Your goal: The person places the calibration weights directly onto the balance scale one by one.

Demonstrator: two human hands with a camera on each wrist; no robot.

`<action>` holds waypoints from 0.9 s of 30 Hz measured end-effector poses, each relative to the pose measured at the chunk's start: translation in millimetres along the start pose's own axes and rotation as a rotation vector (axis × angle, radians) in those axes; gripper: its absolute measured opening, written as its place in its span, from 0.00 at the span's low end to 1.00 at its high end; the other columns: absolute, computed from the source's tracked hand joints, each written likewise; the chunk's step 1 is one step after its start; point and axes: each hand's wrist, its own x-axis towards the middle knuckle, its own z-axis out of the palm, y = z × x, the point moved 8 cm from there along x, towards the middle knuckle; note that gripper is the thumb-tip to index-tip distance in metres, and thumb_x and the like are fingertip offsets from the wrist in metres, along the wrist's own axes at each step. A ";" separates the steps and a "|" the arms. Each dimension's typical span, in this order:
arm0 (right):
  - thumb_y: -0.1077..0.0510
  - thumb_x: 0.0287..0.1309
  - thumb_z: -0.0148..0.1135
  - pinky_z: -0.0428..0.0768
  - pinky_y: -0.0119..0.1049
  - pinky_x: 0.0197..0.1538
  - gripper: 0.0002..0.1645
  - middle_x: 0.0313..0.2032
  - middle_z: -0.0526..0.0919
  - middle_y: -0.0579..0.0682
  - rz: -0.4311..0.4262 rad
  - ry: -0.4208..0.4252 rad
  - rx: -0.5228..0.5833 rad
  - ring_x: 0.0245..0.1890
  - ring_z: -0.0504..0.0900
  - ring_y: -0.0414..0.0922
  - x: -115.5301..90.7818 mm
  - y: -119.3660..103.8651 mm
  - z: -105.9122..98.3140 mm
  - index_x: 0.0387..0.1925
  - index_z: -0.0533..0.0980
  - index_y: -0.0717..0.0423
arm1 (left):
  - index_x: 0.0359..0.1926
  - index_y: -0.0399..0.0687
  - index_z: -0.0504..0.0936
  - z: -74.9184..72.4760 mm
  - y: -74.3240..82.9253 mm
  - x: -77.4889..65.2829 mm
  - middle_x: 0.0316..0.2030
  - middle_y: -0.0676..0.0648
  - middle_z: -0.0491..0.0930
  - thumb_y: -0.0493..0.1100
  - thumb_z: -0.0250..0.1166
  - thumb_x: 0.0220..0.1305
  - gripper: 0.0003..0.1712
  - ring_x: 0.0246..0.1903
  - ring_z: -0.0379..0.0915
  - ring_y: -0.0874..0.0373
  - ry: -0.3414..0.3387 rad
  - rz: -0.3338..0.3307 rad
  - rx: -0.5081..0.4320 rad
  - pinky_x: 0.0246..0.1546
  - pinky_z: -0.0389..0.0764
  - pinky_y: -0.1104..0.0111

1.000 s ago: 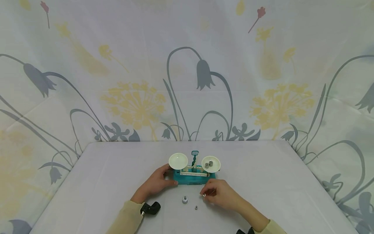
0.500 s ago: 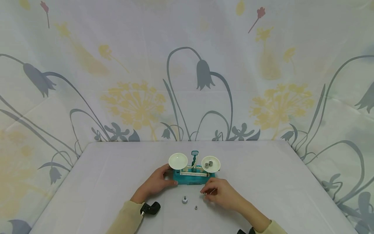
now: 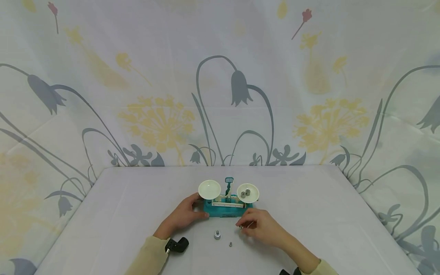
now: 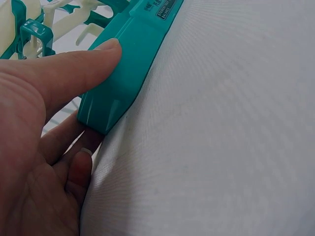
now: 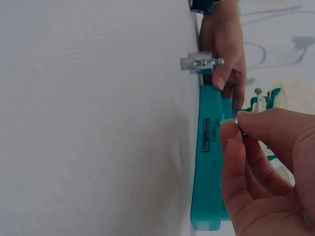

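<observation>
A teal balance scale (image 3: 225, 212) with two white pans stands on the table. My left hand (image 3: 185, 214) grips the left end of its base, thumb on the front face and fingers behind, as the left wrist view shows. In front of the scale's right end, my right hand (image 3: 259, 227) pinches a small metal weight (image 3: 241, 227) between thumb and fingertips; the fingers mostly cover it. Two metal weights (image 3: 245, 193) sit in the right pan (image 3: 253, 196). The left pan (image 3: 209, 189) holds nothing.
A larger silver weight (image 3: 217, 235) and a tiny one (image 3: 230, 244) stand on the white tablecloth (image 3: 137, 198) before the scale, left of my right hand. Behind the table hangs a flower-patterned curtain (image 3: 220, 126).
My right hand has shifted very slightly toward the scale with the small weight. The left hand, the scale and the weights on the table and in the pan have stayed put.
</observation>
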 end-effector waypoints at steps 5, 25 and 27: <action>0.68 0.54 0.71 0.82 0.31 0.39 0.11 0.36 0.81 0.40 0.009 0.001 0.000 0.36 0.79 0.37 0.0 -0.5 -1.5 0.39 0.86 0.54 | 0.66 0.42 0.71 -0.2 0.8 -0.1 0.62 0.43 0.74 0.44 0.74 0.57 0.37 0.65 0.66 0.43 0.001 0.003 -0.005 0.68 0.63 0.48; 0.67 0.55 0.71 0.82 0.31 0.38 0.10 0.36 0.81 0.40 -0.027 0.041 -0.037 0.36 0.80 0.36 -0.1 -13.9 -13.9 0.40 0.86 0.55 | 0.68 0.43 0.69 0.3 -2.3 -0.6 0.65 0.42 0.72 0.45 0.73 0.59 0.39 0.67 0.63 0.41 -0.010 -0.017 -0.019 0.69 0.61 0.47; 0.67 0.55 0.71 0.83 0.31 0.38 0.10 0.36 0.81 0.40 -0.022 0.049 -0.034 0.36 0.80 0.37 -0.4 -14.2 -15.5 0.40 0.86 0.55 | 0.68 0.43 0.69 0.2 -1.5 -0.6 0.65 0.42 0.72 0.45 0.73 0.59 0.39 0.67 0.63 0.42 -0.012 -0.015 -0.018 0.69 0.61 0.47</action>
